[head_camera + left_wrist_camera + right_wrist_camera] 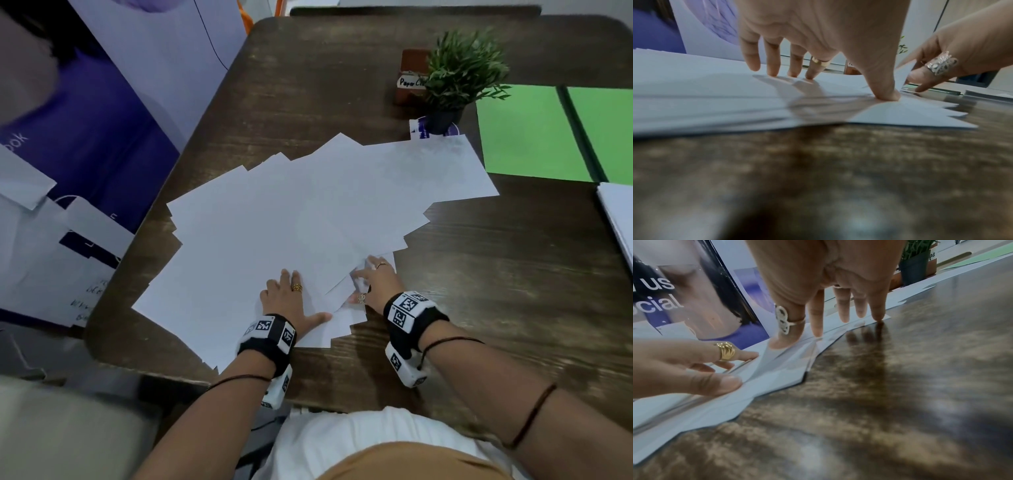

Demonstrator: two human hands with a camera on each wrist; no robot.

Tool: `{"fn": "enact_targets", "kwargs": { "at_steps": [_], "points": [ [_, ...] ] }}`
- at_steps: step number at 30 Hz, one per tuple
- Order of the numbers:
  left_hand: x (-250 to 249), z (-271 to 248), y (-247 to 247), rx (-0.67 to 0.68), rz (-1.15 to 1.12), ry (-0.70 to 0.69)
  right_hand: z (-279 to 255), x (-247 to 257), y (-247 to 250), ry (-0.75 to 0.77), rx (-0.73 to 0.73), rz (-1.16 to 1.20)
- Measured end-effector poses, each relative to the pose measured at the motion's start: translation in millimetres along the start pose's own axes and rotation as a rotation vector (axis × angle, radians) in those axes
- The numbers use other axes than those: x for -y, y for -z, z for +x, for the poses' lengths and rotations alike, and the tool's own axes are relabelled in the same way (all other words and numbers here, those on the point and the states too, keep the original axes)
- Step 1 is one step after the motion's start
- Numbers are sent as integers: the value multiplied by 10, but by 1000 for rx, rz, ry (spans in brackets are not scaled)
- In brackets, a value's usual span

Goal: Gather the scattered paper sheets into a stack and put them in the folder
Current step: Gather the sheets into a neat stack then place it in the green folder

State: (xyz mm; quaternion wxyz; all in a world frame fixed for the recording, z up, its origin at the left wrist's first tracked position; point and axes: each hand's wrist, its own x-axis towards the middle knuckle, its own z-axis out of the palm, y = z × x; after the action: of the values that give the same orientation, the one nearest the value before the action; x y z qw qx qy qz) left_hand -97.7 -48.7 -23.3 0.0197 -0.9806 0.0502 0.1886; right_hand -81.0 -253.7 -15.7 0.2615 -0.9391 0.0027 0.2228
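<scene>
Several white paper sheets (291, 212) lie fanned out and overlapping across the dark wooden table (496, 274). My left hand (301, 298) lies flat on the near part of the fan; in the left wrist view the left hand (840, 84) presses down with spread fingertips and thumb. Just to its right, my right hand (366, 281) rests straight fingers on the sheets' near corners. In the right wrist view the right hand (813, 331) has its thumb against a sheet corner that curls upward. An open green folder (527, 133) lies at the far right, beyond the sheets.
A small potted plant (459, 78) and a brown paper-clip box (411, 75) stand behind the sheets. Another white stack (616, 219) pokes in at the right edge. A purple banner (102, 120) and paper bags (51, 257) stand left of the table.
</scene>
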Motion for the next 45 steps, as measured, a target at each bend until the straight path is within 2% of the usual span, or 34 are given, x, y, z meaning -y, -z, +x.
{"fn": "enact_targets", "kwargs": {
  "at_steps": [4, 7, 8, 12, 14, 15, 17, 22, 26, 30, 35, 38, 41, 43, 45],
  "points": [
    [19, -15, 13, -6, 8, -26, 21, 117, -69, -78, -155, 134],
    [18, -28, 15, 6, 12, -42, 55, 242, -73, -123, -93, 239],
    [15, -27, 11, 5, 2, -42, 69, 285, -86, -144, -69, 324],
    [15, -36, 19, 13, -62, -35, 129, 414, -121, -346, 87, 996],
    [33, -53, 21, 34, -59, -50, 158, 463, -152, -361, 150, 1214],
    [47, -56, 21, 41, -53, -61, 144, 516, -142, -377, 147, 1241],
    [70, -56, 29, 66, -50, -75, 166, 582, -164, -411, 98, 1212],
    [113, -69, 64, 91, -137, -97, 389, 573, -305, -413, 55, 809],
    [138, -111, 93, 86, -252, -113, 313, 614, -227, -394, -26, 655],
    [192, -112, 109, 69, -478, -93, 326, 527, -230, -331, -92, 720],
    [107, -132, 50, 112, -480, -192, 244, 415, -125, -318, -80, 839],
    [-41, -146, 48, 140, -524, -215, 153, 448, -106, -331, 4, 928],
    [-83, -168, 33, 70, -811, -114, 53, 540, -175, -348, 74, 965],
    [-25, -164, 17, 5, -1063, -16, 27, 594, -256, -337, 2, 868],
    [57, -131, 22, -15, -1190, 33, 43, 605, -340, -326, -83, 699]
  ]
}}
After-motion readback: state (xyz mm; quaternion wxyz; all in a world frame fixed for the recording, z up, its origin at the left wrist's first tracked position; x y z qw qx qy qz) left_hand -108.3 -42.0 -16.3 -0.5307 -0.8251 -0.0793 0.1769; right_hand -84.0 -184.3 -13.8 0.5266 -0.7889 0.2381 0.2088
